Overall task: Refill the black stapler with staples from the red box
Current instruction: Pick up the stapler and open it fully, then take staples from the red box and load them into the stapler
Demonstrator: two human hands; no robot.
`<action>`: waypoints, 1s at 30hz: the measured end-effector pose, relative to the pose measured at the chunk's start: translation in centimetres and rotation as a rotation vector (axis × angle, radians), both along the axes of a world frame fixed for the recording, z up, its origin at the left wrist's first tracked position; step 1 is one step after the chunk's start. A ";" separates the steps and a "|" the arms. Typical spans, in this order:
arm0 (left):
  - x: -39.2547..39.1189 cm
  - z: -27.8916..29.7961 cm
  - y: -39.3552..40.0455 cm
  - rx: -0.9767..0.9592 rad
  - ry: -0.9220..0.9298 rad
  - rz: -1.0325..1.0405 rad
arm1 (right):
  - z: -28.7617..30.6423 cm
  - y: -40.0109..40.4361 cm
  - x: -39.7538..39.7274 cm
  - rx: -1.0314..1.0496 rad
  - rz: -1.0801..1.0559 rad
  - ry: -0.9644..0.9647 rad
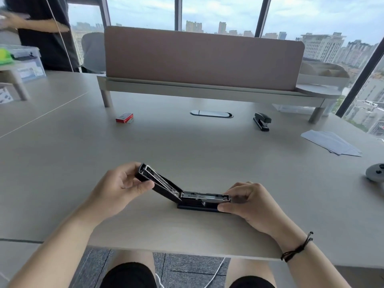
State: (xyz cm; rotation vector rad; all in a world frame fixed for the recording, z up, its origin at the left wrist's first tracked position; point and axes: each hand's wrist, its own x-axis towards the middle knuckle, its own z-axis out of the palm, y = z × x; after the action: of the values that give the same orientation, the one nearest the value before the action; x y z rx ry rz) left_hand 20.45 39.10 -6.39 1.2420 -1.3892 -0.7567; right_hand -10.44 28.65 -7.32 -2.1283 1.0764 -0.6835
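A black stapler (182, 194) lies open on the table near the front edge. Its top arm is swung up and back to the left, and the metal staple channel faces up. My left hand (118, 183) grips the tip of the raised arm. Fingers of my right hand (247, 200) pinch the front end of the channel and base. The red box (124, 117) of staples sits closed, far back on the left, beyond both hands.
A second black stapler (262, 121) stands at the back right. White papers (332, 142) lie at the right, with a grey controller (376, 172) near the right edge. A pink divider on a raised shelf (203, 88) crosses the back. A person stands at the far left.
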 end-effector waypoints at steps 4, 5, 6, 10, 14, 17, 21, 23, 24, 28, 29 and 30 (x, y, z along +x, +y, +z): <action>1.7 -0.5 0.6 0.125 -0.163 -0.030 | -0.2 -0.1 0.0 0.004 0.001 -0.004; 2.1 -0.6 0.7 0.152 -0.209 -0.032 | -0.2 -0.1 0.0 0.008 0.001 -0.007; 2.4 -0.7 0.7 0.169 -0.263 -0.028 | -0.2 -0.1 0.0 0.015 0.001 -0.012; 2.4 -1.0 0.6 0.179 -0.537 0.004 | -0.1 0.0 0.0 0.042 0.003 -0.018; 2.5 -1.3 0.7 0.197 -0.560 0.032 | 0.0 0.0 0.0 0.049 0.002 -0.012; 2.5 -1.2 0.8 0.213 -0.567 0.043 | 0.0 0.1 -0.1 0.051 0.000 -0.007; 2.1 -0.9 0.7 0.201 -0.535 0.053 | 0.1 0.1 0.0 0.039 -0.003 0.006; 2.2 -0.7 0.7 0.226 -0.528 0.030 | 0.2 0.0 -0.1 0.048 -0.005 0.019; 2.4 -0.6 0.6 0.252 -0.515 0.004 | 0.4 -0.1 -0.2 0.082 0.001 0.013; 3.3 0.5 -0.3 0.271 -0.322 -0.048 | 1.4 -1.1 -0.1 0.219 0.025 -0.078; 3.5 0.8 -0.8 0.257 -0.289 -0.014 | 1.6 -1.6 0.4 0.233 0.015 -0.100; 3.6 1.1 -1.5 0.240 -0.295 0.035 | 1.8 -2.2 1.0 0.240 0.003 -0.110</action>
State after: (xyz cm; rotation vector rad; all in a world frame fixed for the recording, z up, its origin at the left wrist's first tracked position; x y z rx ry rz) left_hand 24.05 37.55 -5.31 1.6127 -1.5398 -0.7537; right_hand -9.45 26.47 -5.51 -1.8665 1.0397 -0.6283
